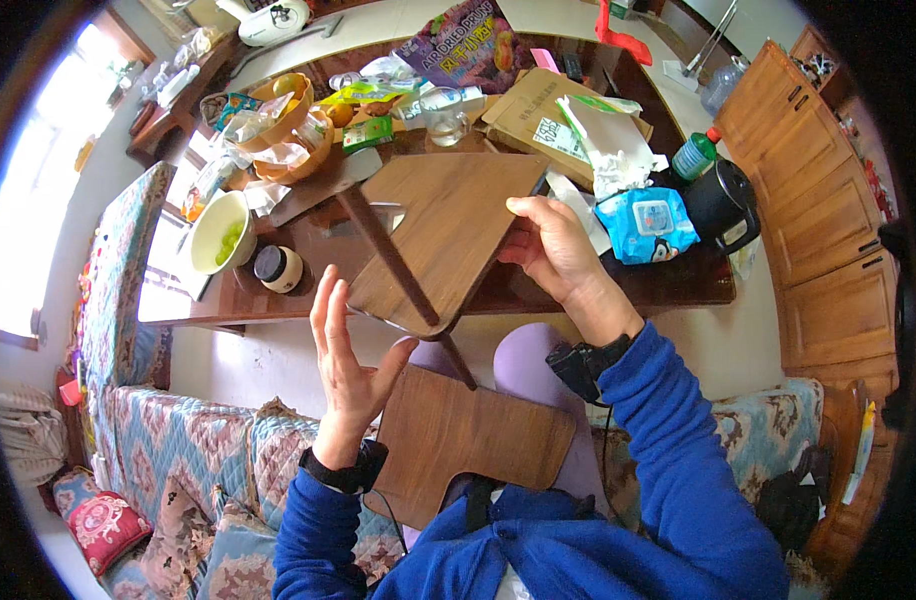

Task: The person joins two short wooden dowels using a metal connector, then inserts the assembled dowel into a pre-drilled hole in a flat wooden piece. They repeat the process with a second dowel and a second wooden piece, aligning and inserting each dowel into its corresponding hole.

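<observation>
A small wooden stand is in front of me, with a dark brown bar (pixel 386 250) running between two wood-grain boards. Its upper board (pixel 453 205) rises over the table edge, and the lower, notched board (pixel 468 430) lies across my lap. My right hand (pixel 558 250) is closed on the right edge of the upper board, thumb on its face and fingers partly hidden behind. To the left of the stand, my left hand (pixel 348 375) is open with its fingers spread, close to the board's lower left corner and holding nothing.
On the glossy dark table (pixel 618 288) stand a cream bowl of green fruit (pixel 223 232), a dark-lidded jar (pixel 278 268), a glass mug (pixel 444 118), a cardboard box (pixel 538 115), a blue wipes pack (pixel 646 225) and a black kettle (pixel 726 205). A quilted sofa (pixel 208 430) lies behind.
</observation>
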